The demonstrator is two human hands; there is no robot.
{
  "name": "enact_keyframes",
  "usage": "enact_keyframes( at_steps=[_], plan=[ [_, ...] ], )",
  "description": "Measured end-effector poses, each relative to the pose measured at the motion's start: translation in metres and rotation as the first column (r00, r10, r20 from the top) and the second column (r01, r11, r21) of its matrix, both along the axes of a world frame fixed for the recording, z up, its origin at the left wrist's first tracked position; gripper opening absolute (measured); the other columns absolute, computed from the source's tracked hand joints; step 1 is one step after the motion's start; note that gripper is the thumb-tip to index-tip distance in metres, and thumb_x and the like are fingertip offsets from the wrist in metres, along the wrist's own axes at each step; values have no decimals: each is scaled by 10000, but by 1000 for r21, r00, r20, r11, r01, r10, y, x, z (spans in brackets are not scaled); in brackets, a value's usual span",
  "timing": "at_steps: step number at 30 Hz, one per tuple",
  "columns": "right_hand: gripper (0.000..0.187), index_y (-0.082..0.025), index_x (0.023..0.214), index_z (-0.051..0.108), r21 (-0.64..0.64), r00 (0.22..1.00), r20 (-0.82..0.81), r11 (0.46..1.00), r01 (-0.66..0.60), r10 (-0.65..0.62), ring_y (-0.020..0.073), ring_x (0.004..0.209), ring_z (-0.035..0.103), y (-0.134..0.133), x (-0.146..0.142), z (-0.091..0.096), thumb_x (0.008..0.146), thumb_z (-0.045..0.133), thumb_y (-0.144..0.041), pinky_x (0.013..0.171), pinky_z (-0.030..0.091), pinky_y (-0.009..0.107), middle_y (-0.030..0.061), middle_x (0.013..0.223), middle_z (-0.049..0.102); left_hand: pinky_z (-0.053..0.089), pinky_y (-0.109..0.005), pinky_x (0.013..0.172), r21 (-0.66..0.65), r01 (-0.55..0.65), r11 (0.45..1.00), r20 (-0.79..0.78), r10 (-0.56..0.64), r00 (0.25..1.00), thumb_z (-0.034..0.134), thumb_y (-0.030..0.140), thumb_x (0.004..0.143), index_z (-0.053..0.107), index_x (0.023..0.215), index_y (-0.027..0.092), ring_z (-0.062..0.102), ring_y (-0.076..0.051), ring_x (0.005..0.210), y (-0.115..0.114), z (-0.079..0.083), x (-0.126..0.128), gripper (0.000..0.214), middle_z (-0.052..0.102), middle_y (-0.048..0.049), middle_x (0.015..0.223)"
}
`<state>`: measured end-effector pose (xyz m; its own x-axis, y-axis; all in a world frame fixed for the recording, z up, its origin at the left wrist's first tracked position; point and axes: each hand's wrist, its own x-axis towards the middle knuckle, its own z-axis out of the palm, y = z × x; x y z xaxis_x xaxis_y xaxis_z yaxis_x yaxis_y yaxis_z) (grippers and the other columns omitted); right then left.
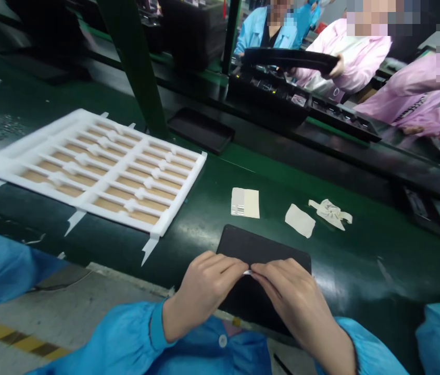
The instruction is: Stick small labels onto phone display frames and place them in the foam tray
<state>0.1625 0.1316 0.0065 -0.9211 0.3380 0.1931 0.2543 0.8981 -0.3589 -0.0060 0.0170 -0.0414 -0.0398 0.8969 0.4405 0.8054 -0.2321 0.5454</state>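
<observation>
My left hand (212, 284) and my right hand (288, 289) meet fingertip to fingertip above a black mat (259, 245). Both are closed in a pinch on a small whitish piece (247, 272), of which only a sliver shows between them. Its kind cannot be made out. Beyond the mat lies a sheet of labels (245, 202), half grey and half cream. To its right are a pale cloth piece (300, 221) and a crumpled off-white bit (331, 213).
A white foam tray (145, 136) with brown-bottomed slots is taped to the green table (188, 250) at left. A dark shallow tray (201, 129) stands behind it, by a green post (136, 67). Across the line, people in blue and pink coats handle black parts (290, 58). Blue sleeves (4, 265) flank me.
</observation>
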Motion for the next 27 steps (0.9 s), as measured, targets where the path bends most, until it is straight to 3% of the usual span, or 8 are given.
enact_keyframes(
  at_steps=[5, 11, 18, 21, 24, 27],
  plan=[
    [201, -170, 1182, 567, 18, 998, -62, 999, -32, 33, 179, 835, 656, -2, 7, -5, 987, 517, -153, 732, 463, 322, 69, 990, 705, 435, -309, 671, -7, 16, 1000, -13, -17, 1000, 434, 164, 1007, 616, 1067, 165, 687, -185, 835, -1, 3, -1, 192, 727, -22, 983],
    [338, -142, 1298, 557, 115, 994, -52, 989, -91, 98, 233, 1140, 599, -9, 25, -14, 980, 470, -65, 894, 442, 369, 107, 1298, 630, 448, -302, 679, 19, 0, 1000, -14, 0, 1000, 415, 151, 1010, 631, 1052, 168, 691, -176, 833, -1, 3, -1, 221, 737, -21, 986],
    [386, -98, 1362, 521, 263, 992, -103, 964, -39, 68, 268, 1224, 561, -22, 26, -28, 993, 414, -55, 954, 430, 402, 113, 1341, 603, 469, -309, 685, -12, 14, 1000, -46, -14, 999, 414, 164, 1011, 634, 1060, 173, 695, -179, 846, 0, 5, -1, 226, 733, -19, 990],
    [388, -149, 1331, 549, 193, 978, -210, 981, 36, 5, 247, 1130, 618, -24, 19, -32, 964, 484, -42, 901, 478, 396, 94, 1260, 661, 470, -302, 705, 16, -17, 1000, -54, 17, 998, 451, 147, 998, 637, 1052, 180, 697, -171, 851, 1, 2, 0, 196, 737, -18, 996],
    [363, -190, 1250, 600, 29, 942, -330, 997, 74, -60, 214, 1032, 653, -22, 13, -33, 923, 565, -35, 873, 520, 383, 77, 1159, 703, 472, -292, 685, 30, -13, 999, -57, 14, 998, 461, 147, 994, 644, 1053, 180, 702, -170, 829, 1, 0, -2, 196, 744, -31, 970],
    [376, -197, 1253, 598, -104, 917, -381, 991, 82, -116, 219, 1100, 625, -16, 14, -33, 912, 582, -40, 922, 527, 385, 97, 1204, 669, 495, -280, 667, -28, 16, 999, 6, -16, 1000, 483, 183, 993, 669, 1029, 189, 711, -168, 800, 5, 4, -6, 189, 753, -21, 937]
  ],
)
